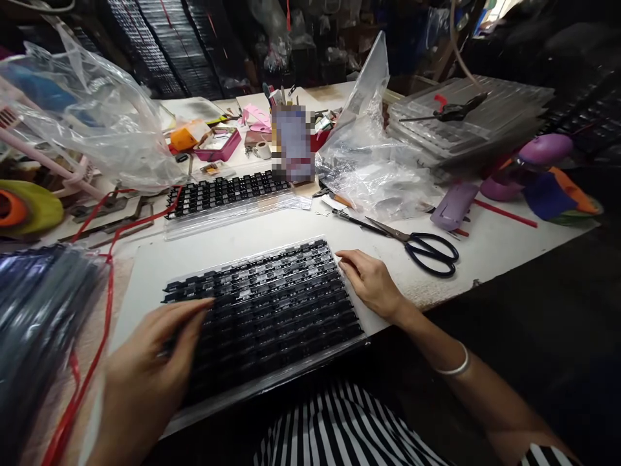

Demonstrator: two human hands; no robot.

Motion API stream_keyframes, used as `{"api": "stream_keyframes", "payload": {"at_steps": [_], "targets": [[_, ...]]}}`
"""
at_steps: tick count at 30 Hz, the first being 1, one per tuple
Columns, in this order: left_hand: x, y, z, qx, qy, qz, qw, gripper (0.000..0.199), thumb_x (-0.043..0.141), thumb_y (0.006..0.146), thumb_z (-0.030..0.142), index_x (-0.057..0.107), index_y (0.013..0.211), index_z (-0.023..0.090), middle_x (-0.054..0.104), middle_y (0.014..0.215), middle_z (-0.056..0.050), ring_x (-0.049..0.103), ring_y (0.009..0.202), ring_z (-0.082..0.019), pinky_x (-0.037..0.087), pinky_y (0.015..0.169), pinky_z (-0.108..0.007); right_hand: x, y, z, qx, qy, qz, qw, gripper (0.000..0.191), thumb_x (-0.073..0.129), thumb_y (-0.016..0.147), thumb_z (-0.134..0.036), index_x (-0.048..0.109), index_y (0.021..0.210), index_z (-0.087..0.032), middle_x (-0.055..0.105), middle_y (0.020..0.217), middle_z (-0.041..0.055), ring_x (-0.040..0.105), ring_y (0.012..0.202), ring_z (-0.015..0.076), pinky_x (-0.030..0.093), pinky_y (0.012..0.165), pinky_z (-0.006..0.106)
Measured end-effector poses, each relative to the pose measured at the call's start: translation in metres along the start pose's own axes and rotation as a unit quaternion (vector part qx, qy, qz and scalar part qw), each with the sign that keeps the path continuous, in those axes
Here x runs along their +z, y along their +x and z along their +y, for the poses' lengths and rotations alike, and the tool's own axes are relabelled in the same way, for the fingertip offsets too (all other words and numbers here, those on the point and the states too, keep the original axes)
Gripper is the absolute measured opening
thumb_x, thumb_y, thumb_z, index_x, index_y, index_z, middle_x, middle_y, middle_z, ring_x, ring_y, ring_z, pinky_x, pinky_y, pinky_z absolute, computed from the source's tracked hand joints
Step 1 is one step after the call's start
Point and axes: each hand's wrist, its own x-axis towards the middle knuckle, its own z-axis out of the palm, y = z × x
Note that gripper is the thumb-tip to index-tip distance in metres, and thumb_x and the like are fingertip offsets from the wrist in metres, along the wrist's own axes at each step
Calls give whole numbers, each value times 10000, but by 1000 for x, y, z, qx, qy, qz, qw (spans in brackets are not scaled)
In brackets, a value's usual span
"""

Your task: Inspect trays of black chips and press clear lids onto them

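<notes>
A clear plastic tray [334, 353] lies at the table's near edge, filled with rows of small black plastic parts [272, 291]. Over the tray's left side is my left hand [150, 369], blurred, its thumb and fingers apart; nothing shows between them. My right hand [371, 281] is at the tray's right edge, thumb and forefinger closed on the rim. Its other fingers are curled and partly hidden. Behind this tray stands a second one [228, 213], holding similar black parts.
Dark-handled scissors [431, 252] lie right of the tray, near a purple tape dispenser [453, 207]. Clear bags [378, 175] and stacked clear trays [466, 136] are behind. Red strapping [110, 285] and a dark plastic-wrapped bundle [43, 323] sit left. A pink box [218, 145] stands farther back.
</notes>
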Motion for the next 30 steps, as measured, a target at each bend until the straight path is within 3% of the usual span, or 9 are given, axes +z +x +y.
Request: {"api": "stream_keyframes", "payload": {"at_steps": [3,5,9,12,17,20,23,27,30], "targets": [[28,40,49,123,-26,-80,989,142,535,878,214,648,963,228,659,920,-13,611,840,-165,478,749,-293,-1,17,8,-44,-45,-48,997,146,480,891,-127,603,971,-138,673,908,109,630,829,218,497,755,352],[53,61,66,175,-29,-131,975,166,494,895,193,652,946,193,664,906,-40,593,847,-182,479,739,-315,-1,22,10,-63,-55,-66,994,115,492,884,-114,594,926,-146,660,873,99,615,801,213,490,729,343],[104,84,73,201,-11,-181,963,186,481,879,139,665,906,155,635,848,-78,546,815,-210,474,731,-353,1,23,11,-97,-53,-73,991,114,476,889,-97,574,895,-154,632,842,90,588,791,206,476,716,330],[124,89,72,196,-7,-182,964,168,507,860,136,672,874,157,609,819,-79,537,804,-216,477,732,-365,2,24,13,-122,-51,-68,989,152,435,906,-100,557,850,-171,596,797,75,554,751,200,455,680,322],[111,90,76,166,-37,-169,971,185,525,865,160,662,988,176,627,941,-72,579,896,-201,493,798,-361,-6,27,12,-159,-21,-47,986,152,415,917,-118,509,822,-189,543,799,56,517,743,180,432,670,301],[93,87,85,125,-122,-193,966,244,562,857,195,637,1090,192,656,1009,-65,618,902,-182,506,797,-340,-18,22,-1,-129,59,-22,990,130,416,914,-112,479,836,-195,506,795,34,502,724,158,430,650,280],[80,76,93,106,-191,-189,957,209,575,847,180,652,1041,195,689,919,-42,640,816,-162,515,734,-307,-29,12,-20,-110,145,-47,982,117,427,913,-115,483,856,-201,508,797,22,510,725,148,440,649,270],[69,51,98,105,-214,-148,960,137,586,840,169,657,953,197,694,846,-23,647,762,-146,524,699,-281,-37,-4,-40,-189,109,-51,974,104,418,913,-114,494,900,-183,554,878,73,541,816,179,469,719,313],[63,33,99,96,-239,-133,957,147,589,834,146,652,955,201,696,864,-23,657,780,-140,537,705,-267,-39,-12,-48,-213,88,-63,971,89,436,899,-118,499,917,-179,566,818,57,548,736,166,477,667,297]]}}
